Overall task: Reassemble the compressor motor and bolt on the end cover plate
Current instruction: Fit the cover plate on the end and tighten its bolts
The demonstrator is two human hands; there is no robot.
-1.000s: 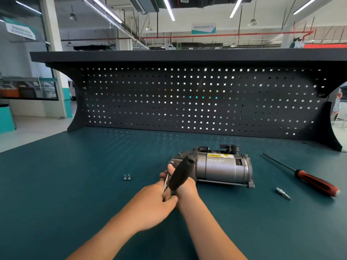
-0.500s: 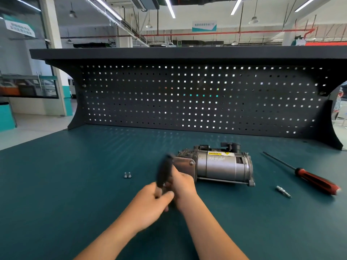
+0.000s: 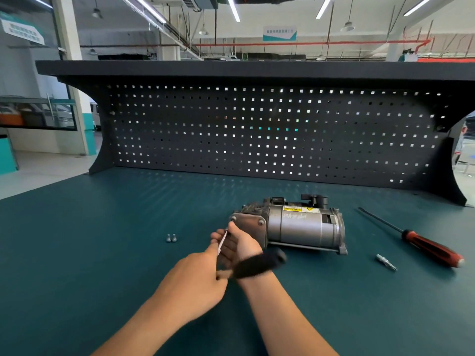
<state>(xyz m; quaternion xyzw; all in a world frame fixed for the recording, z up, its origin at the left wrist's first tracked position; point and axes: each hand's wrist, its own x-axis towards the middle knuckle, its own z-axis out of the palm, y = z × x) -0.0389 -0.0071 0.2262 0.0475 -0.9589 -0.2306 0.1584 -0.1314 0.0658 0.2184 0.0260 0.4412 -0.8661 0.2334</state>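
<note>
The grey compressor motor [image 3: 300, 227] lies on its side on the green bench, its end cover plate [image 3: 248, 224] facing left. A bolt head [image 3: 261, 222] shows at the plate's upper right corner. A tool with a thin silver shaft [image 3: 222, 242] and a black handle [image 3: 259, 264] points at the plate's upper left corner. My right hand [image 3: 240, 244] pinches the shaft just short of the plate. My left hand [image 3: 195, 281] grips the tool's near end. The handle is blurred and lies across my right wrist.
Two loose bolts [image 3: 171, 237] sit on the bench left of the motor. A red-handled screwdriver [image 3: 431, 249] and a small silver bit [image 3: 386, 262] lie to the right. A dark pegboard [image 3: 257, 132] closes off the back of the bench.
The black handle has swung from pointing up, through the left, to pointing right across my right wrist. Both hands stay at the plate's corner.
</note>
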